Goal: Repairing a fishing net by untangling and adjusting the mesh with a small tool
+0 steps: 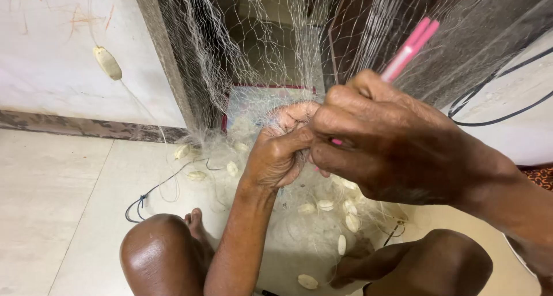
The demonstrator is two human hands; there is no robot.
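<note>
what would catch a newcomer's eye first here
First the two hands meeting mid-frame: the right hand grips a pink tool that sticks up toward the top right, while the left hand pinches a bunch of fine white net. The net hangs across the top and pools on the tiled floor between the person's bare knees, dotted with pale oval floats.

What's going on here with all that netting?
A person sits on the tiled floor, knees up, working on a fine white fishing net that hangs in front of them. The left hand bunches a bit of mesh, while the right hand holds a pink netting needle against it. More net, with pale oval floats, lies piled between the legs.
</note>
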